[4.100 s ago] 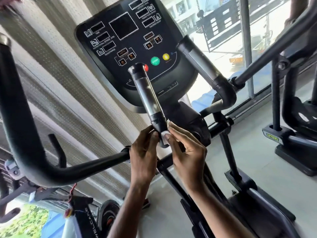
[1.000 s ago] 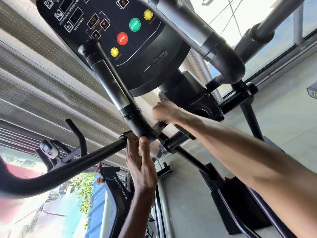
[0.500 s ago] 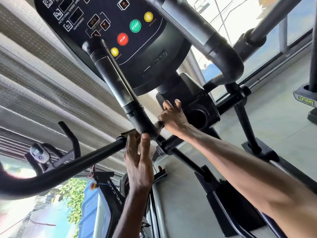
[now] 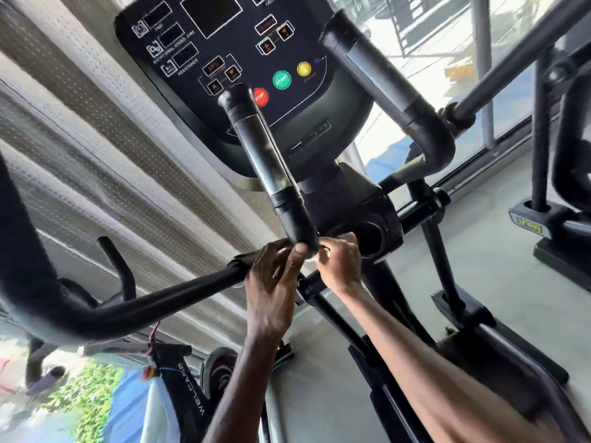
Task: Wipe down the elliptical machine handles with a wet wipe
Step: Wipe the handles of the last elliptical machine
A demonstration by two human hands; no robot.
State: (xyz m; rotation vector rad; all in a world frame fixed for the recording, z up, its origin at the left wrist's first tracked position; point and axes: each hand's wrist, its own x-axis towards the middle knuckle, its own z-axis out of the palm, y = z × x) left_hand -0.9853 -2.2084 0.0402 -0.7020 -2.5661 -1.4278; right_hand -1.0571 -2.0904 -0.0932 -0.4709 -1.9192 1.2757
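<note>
The elliptical's left fixed handle (image 4: 265, 161) rises black and shiny in front of the console (image 4: 224, 52). My left hand (image 4: 275, 282) grips its lower bend, thumb pressed on the front. My right hand (image 4: 339, 263) is curled against the same bend from the right. It pinches a wet wipe (image 4: 320, 251), of which only a small white bit shows between the two hands. The right fixed handle (image 4: 383, 81) curves down at the upper right, untouched.
The long left swing arm (image 4: 160, 292) crosses below the hands and the right swing arm (image 4: 511, 55) slants away at top right. The machine's pivot housing (image 4: 374, 225) sits just behind my right hand. Another machine's base (image 4: 543, 225) stands at the right, and an exercise bike (image 4: 192, 378) at lower left.
My right hand has come off the pivot housing and closed in on the handle's bend beside my left hand, with the wipe now showing. The view has shifted up the console.
</note>
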